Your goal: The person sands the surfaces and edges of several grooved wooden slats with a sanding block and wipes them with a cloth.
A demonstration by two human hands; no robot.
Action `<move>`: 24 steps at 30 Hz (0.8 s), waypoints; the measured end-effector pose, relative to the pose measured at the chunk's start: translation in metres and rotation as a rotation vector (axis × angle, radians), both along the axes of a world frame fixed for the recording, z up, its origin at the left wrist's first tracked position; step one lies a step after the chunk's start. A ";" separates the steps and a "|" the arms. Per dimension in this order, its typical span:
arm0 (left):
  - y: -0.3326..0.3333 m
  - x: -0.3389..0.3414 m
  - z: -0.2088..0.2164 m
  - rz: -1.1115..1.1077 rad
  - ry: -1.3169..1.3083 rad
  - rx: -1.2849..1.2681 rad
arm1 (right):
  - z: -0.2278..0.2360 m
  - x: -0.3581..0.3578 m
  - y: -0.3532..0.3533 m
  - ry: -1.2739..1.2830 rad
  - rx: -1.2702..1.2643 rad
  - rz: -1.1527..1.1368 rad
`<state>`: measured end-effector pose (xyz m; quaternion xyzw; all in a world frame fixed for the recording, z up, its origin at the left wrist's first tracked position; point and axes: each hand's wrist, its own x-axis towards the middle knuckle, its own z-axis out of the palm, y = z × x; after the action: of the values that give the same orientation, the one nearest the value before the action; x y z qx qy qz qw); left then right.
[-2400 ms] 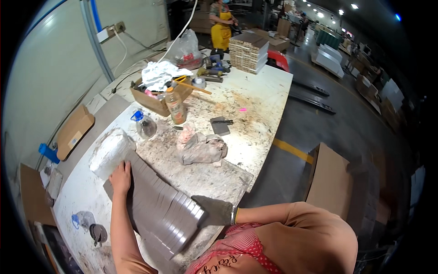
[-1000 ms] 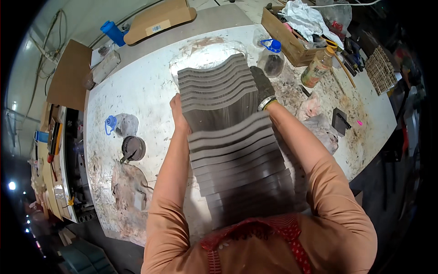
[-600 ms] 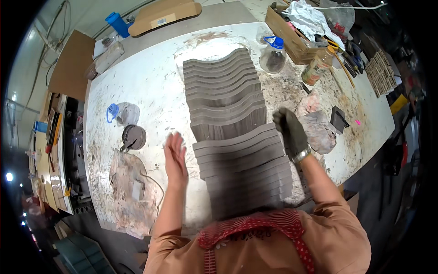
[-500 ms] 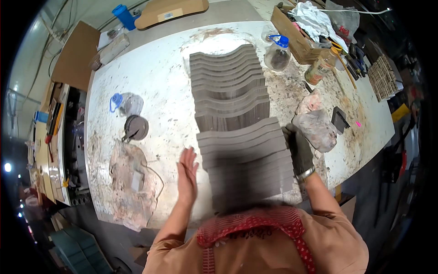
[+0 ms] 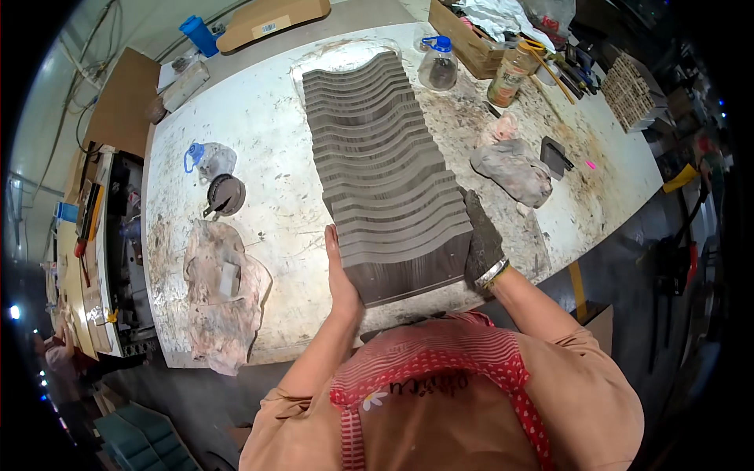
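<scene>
A long row of dark grey, wavy-edged flat pieces [image 5: 381, 169], stacked face to face, runs from the middle of the table toward me. My left hand [image 5: 341, 276], bare, is pressed along the left side of the row's near end, its fingers partly hidden. On the opposite side, my right hand [image 5: 482, 243] in a dark glove lies against the pieces with its fingers pointing away from me. The near end is held between both hands. Its front face shows a smooth dark panel with small dots.
The white table [image 5: 275, 180] is stained. At left lie a round dark tin [image 5: 228, 194], a blue-capped clear container [image 5: 214, 161] and a dirty cloth [image 5: 220, 306]. At right are a wrapped bundle [image 5: 514, 171], a bottle [image 5: 509, 77], a blue-lidded jar [image 5: 438, 67] and a wooden box [image 5: 463, 45].
My left hand has come in from beside the row to touch its left side. The near pieces now stand close together in line with the far ones, and the view has shifted.
</scene>
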<state>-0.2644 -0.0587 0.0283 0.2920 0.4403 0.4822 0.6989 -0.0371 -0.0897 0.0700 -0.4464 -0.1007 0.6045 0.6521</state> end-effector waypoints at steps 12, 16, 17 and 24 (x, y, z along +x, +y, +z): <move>-0.016 0.000 0.013 -0.122 -0.013 -0.203 | -0.052 0.013 -0.013 0.100 0.050 0.213; -0.016 0.000 0.015 -0.144 -0.033 -0.166 | -0.061 0.018 -0.010 0.084 0.048 0.245; -0.013 0.000 0.021 -0.145 -0.061 -0.201 | -0.063 0.020 -0.008 0.086 0.051 0.246; 0.030 -0.021 -0.006 -0.042 0.236 0.215 | -0.059 0.028 0.015 -0.091 0.110 0.040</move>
<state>-0.2856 -0.0286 0.0218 0.4287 0.4590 0.4741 0.6171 -0.0088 -0.0744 0.0108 -0.4347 -0.1721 0.5899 0.6584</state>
